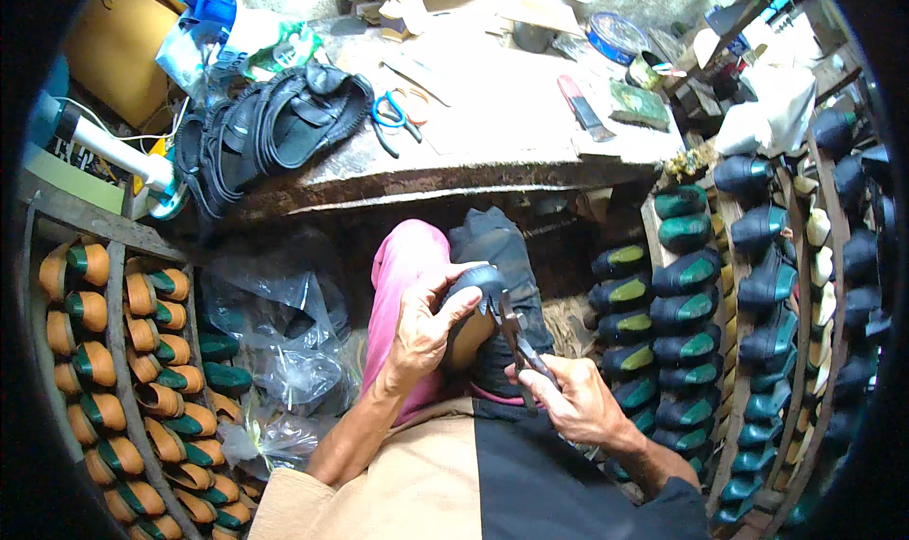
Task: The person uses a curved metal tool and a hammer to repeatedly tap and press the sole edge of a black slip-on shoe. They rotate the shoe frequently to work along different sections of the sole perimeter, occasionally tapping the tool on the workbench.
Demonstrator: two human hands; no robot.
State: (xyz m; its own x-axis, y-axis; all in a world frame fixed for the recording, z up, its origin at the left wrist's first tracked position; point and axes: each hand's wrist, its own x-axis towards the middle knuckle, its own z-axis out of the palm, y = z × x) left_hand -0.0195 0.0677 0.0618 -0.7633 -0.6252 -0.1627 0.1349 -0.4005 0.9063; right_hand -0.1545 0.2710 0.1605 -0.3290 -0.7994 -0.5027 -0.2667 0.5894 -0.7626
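Observation:
Above my lap, my left hand (424, 330) is wrapped round a dark shoe upper (481, 281), its rounded end facing away from me. Its underside is mostly hidden. In my right hand (574, 400) are dark metal pincers (512, 330), gripped by the handles. The pincers' head meets the edge of the shoe upper; whether the jaws are closed on the material, I cannot tell. Below the two hands are my knees, one under pink cloth (409, 256) and the other under dark cloth (496, 242).
Ahead stands a workbench (454, 152) with black strappy sandals (275, 123), blue-and-orange-handled cutters (398, 114), a knife (585, 109) and a green block (638, 105). Racks of tan shoes (95, 365) rise at left, dark shoes on green lasts (686, 308) at right. Clear plastic bags (294, 351) lie beside my left knee.

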